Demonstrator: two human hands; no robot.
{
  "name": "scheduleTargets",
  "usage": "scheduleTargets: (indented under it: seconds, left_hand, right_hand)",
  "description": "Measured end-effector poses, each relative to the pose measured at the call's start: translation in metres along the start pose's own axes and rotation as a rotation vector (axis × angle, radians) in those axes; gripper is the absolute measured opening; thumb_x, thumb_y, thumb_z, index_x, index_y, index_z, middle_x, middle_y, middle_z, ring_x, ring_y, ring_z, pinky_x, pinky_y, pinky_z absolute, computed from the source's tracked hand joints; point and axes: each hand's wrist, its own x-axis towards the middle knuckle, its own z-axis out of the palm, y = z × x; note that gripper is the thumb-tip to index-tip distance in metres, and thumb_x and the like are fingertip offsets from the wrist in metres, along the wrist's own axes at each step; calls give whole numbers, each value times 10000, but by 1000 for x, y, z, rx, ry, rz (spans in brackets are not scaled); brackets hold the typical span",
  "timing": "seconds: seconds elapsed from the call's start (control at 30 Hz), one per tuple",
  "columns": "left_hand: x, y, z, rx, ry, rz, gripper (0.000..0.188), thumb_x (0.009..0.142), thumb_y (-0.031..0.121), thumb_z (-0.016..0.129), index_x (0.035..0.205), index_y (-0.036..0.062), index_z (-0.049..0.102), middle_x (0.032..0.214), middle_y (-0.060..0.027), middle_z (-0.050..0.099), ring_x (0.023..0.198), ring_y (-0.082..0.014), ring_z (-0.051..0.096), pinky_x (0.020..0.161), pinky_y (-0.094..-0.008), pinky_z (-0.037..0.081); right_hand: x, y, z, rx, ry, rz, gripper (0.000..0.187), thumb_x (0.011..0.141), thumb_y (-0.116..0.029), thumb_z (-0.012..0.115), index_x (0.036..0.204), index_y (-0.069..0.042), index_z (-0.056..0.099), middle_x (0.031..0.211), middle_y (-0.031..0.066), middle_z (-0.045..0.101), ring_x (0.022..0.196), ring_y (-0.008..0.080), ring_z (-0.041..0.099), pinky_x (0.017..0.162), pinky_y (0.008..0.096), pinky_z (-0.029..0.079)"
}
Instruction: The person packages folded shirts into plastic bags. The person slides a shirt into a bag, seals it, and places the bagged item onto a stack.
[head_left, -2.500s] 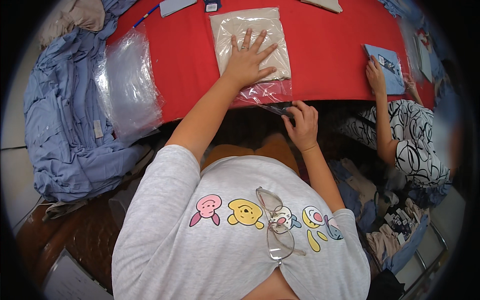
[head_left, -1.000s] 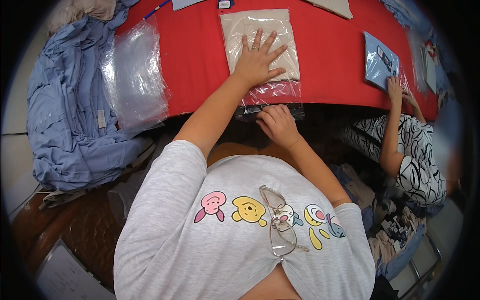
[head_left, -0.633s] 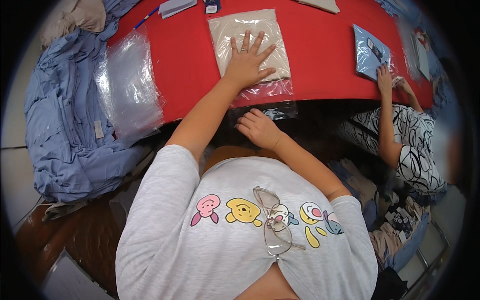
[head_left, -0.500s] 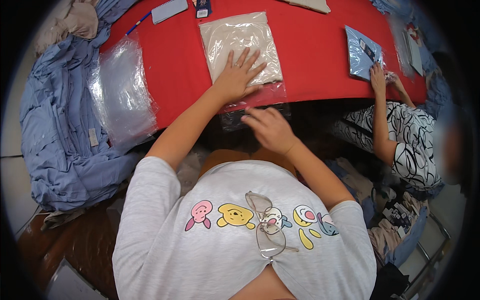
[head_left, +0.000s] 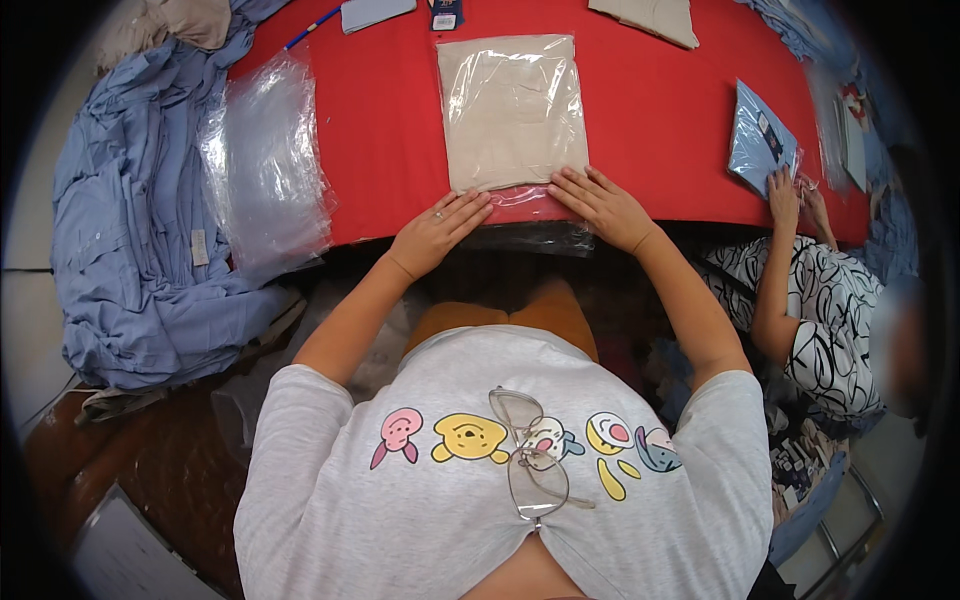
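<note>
A folded beige garment point(head_left: 512, 115) lies on the red table inside a clear plastic bag point(head_left: 530, 238), whose loose end hangs over the near edge. My left hand point(head_left: 440, 232) rests at the near left corner of the garment, fingers stretched out flat. At the near right corner lies my right hand point(head_left: 606, 208), also flat, its fingertips on the plastic. Neither hand grips anything. Whether the bag's mouth is sealed cannot be made out.
Left of the garment sits a stack of clear bags point(head_left: 265, 165), beside heaped blue clothes point(head_left: 130, 240). Far back are a pen point(head_left: 314, 28), a pale pad point(head_left: 378, 12), a dark tag point(head_left: 446, 14) and beige cloth point(head_left: 650, 18). A co-worker point(head_left: 785, 205) handles a bagged blue garment point(head_left: 758, 135).
My left hand has slid from the top of the bag to its near left corner. My right hand has come up onto the near right corner. The bag now lies straighter.
</note>
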Motion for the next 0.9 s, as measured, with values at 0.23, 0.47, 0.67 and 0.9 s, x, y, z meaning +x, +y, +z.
scheduleTargets:
  seconds: [0.23,0.47,0.67,0.9]
  left_hand:
    - [15,22,-10,-467,297,-267,328,1023,120,701,1348,91,736,1415,-93,725,1376,-245,650,1188,-433,489]
    - [43,9,-26,-837,298,-705,250,1111,228,616,1145,12,737,997,-160,808,903,-266,804,853,-384,641]
    - [85,-15,-22,-1113,323,-1001,378,1161,289,543,1063,-39,702,797,-158,747,703,-222,775,636,-350,632]
    - [104,-24,-30,-834,190,-1094,305,1119,260,581,993,-3,670,761,-206,726,722,-344,769,678,-469,610]
  right_hand:
    - [-11,-16,-10,60,153,112,480,1052,-235,670,1524,-167,620,1556,49,638,1475,261,565,1222,438,422]
    - [14,-3,-18,448,330,606,228,1058,-289,676,1161,-136,809,950,84,802,932,285,747,796,418,565]
    - [63,-5,-27,666,419,936,355,1095,-389,606,988,-101,783,732,149,723,683,352,709,689,460,560]
    - [84,0,-14,208,338,1101,452,1072,-461,626,877,-63,719,641,111,685,672,377,715,646,497,546]
